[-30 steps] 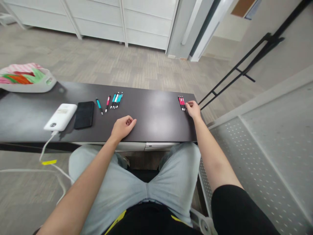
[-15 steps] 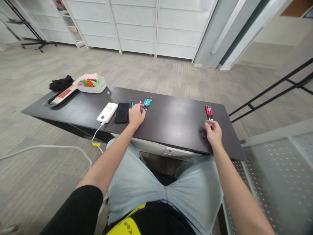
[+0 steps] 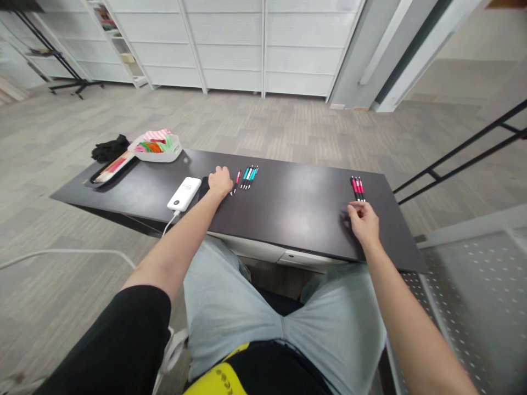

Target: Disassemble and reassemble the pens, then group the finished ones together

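Basket: far left on the bench, colourful items inside.
Power bank: white, cabled, just beside a black phone.
Left hand: palm down at the phone's right edge; fingers curled under, cannot tell whether they hold anything.
Pink pen: just right of that hand, teal pens beside it.
Red pens: 3 side by side, near the right end.
Right hand: just short of them, fingers loosely bent, empty.

Short black sleeves, bare forearms, light blue jeans, yellow-marked black top.
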A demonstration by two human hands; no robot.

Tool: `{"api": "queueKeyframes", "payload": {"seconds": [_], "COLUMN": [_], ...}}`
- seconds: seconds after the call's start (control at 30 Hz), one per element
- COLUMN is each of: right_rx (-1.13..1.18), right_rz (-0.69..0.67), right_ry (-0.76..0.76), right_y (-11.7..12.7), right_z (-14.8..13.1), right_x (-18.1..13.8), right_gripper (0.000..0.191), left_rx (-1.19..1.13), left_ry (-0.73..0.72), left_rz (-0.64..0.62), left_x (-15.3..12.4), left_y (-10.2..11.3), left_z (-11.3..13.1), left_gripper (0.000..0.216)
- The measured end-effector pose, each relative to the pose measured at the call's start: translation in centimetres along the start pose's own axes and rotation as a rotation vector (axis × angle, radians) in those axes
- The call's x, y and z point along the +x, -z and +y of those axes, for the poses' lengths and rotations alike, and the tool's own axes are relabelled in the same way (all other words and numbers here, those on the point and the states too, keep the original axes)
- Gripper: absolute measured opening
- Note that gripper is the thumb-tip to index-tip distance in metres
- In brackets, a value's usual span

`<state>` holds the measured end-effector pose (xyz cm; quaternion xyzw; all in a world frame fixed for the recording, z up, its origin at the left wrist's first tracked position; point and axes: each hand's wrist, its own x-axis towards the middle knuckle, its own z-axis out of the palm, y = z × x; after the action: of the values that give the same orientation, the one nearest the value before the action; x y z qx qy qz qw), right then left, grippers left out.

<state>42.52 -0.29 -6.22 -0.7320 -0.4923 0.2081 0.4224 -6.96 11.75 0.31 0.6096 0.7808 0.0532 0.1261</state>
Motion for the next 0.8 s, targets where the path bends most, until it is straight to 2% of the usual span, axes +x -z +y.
{"api": "queueKeyframes", "payload": {"seconds": [0.17, 0.47, 0.63, 0.8], "right_rx": [0.003, -0.006, -0.025, -0.022], "right_rz": [-0.005, -0.026, -0.039, -0.034], "right_ry": [-0.01, 0.013, 0.012, -0.003], "right_y": [-0.1, -0.2, -0.3, -0.4], "right_z": [-0.1, 0.1, 0.3, 0.4], "right_x": [0.0, -0.1, 0.1, 0.3], "right_gripper": [0.033, 0.029, 0.025, 0.02], "left_rx": [-0.031, 0.092, 0.086, 0.091], "left_ry": [0.074, 0.055, 0.053, 0.022], "left_rz": [-0.074, -0.137, -0.226, -0.222], "left_x": [1.0, 2.4, 1.7, 0.7], "left_y": [0.4, 0.1, 0.5, 0.4], "left_z": [0.5, 0.2, 0.0, 0.3], "left_gripper": [0.079, 0.073, 0.067, 0.06]}}
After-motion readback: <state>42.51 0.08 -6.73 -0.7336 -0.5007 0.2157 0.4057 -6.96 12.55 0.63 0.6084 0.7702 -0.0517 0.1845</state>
